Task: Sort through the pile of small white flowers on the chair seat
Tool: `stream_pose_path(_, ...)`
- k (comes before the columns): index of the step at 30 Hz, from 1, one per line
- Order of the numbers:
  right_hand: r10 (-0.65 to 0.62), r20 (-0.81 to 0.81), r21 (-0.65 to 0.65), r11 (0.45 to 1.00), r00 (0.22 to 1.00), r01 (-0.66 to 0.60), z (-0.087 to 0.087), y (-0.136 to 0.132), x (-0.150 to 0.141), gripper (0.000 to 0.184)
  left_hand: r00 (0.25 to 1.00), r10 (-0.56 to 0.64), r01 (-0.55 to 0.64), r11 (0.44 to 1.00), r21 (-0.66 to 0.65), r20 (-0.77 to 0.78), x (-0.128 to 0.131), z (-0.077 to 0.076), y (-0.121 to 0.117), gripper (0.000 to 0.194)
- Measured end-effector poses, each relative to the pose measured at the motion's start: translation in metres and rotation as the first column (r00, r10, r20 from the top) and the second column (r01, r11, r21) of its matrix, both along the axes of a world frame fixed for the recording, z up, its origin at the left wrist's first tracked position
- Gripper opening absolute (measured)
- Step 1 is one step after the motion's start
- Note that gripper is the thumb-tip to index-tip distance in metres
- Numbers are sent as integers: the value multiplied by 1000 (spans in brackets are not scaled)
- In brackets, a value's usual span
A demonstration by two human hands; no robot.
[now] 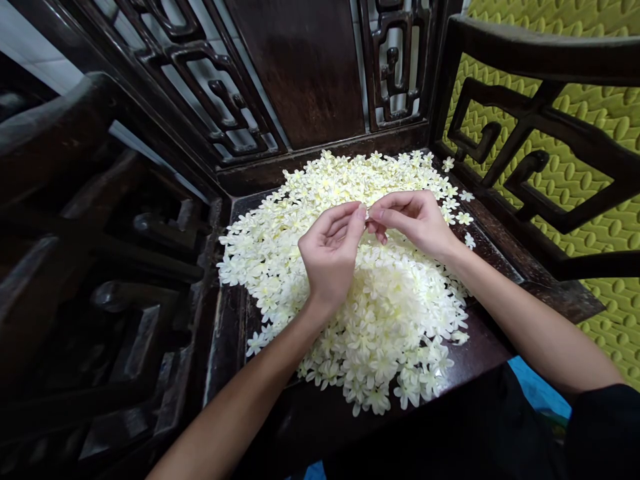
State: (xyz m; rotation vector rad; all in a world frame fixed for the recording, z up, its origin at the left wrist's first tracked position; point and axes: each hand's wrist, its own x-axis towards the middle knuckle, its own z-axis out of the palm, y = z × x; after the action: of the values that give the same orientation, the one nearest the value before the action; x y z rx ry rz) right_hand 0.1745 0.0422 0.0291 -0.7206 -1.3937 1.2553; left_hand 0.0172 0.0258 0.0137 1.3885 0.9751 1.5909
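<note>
Above a wide spread of pale yellow-white artificial-looking flowers (285, 233), my two hands meet fingertip to fingertip. My left hand (330, 250) is closed in a pinch, thumb against forefinger. From the right, my right hand (420, 220) pinches at the same spot, its lower fingers curled beneath. Whatever lies between the fingertips is too small and too covered to name. Below the hands, nearer to me, a raised mound of the same flowers (383, 340) bulges toward the front of the seat; part of it looks blurred.
The flowers lie on a dark wooden chair seat (480, 347). A carved backrest (305, 73) stands behind, with openwork armrests on the left (115, 253) and right (540, 120). Yellow-green textured fabric (590, 173) shows past the right armrest. Loose blossoms (465, 218) lie along the right edge.
</note>
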Motion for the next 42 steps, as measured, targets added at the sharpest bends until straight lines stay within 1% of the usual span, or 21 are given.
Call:
stream_pose_path(5, -4, 7, -5, 1000, 1000, 4, 1, 0, 0, 23, 1000, -2, 2, 1000, -8, 2, 0, 0, 0, 24)
stream_pose_path(12, -13, 29, 8, 1000, 1000, 13, 2, -1, 0, 22, 1000, -1, 1, 1000, 20, -11, 0, -1, 0, 24)
stream_pose_path(16, -30, 77, 28, 999, 997, 28, 3, -3, 1, 22, 1000, 7, -7, 999, 35, -11, 1, -1, 0, 23)
stream_pose_path(19, -50, 125, 30, 998, 991, 46, 4, -4, 1, 23, 1000, -29, 29, 999, 37, -10, 1, 0, 0, 23)
stream_pose_path(21, -71, 140, 21, 997, 988, 69, 5, -3, 0, 24, 999, -22, 22, 1000, 8, -23, 2, 2, 0, 24)
stream_pose_path(26, -95, 164, 16, 995, 982, 94, 5, -2, -2, 32, 1000, -18, 19, 996, -86, 16, 3, 5, -2, 34)
stream_pose_path(28, -104, 182, 8, 995, 978, 104, 5, -2, -2, 37, 999, -37, 38, 998, -59, 19, 3, 6, -4, 34)
stream_pose_path(31, -106, 192, 2, 994, 976, 108, 4, -3, -2, 38, 997, -72, 71, 997, 24, 28, 3, 5, -4, 31)
stream_pose_path(33, -101, 186, 5, 995, 977, 102, 4, -3, -3, 36, 996, -87, 86, 996, 37, 23, 2, 3, -1, 27)
stream_pose_path(34, -99, 180, 10, 995, 979, 99, 5, -3, -3, 36, 996, -93, 93, 996, 17, 10, 1, 1, 1, 27)
stream_pose_path(35, -98, 176, 16, 995, 979, 97, 5, -3, -3, 35, 996, -93, 92, 995, 29, 11, 0, -1, 4, 28)
stream_pose_path(36, -98, 177, 21, 995, 979, 96, 5, -3, -4, 35, 993, -118, 118, 991, 57, 4, -1, -3, 7, 32)
stream_pose_path(38, -102, 193, 19, 995, 976, 100, 5, -3, -4, 35, 995, -102, 102, 994, 36, -10, -3, -7, 13, 38)
stream_pose_path(40, -108, 215, 4, 994, 971, 109, 6, -3, -3, 35, 986, -159, 164, 975, 150, -48, -4, -9, 17, 41)
stream_pose_path(42, -107, 215, -6, 994, 971, 111, 5, -3, -3, 34, 988, -139, 150, 967, 207, -69, -5, -10, 18, 32)
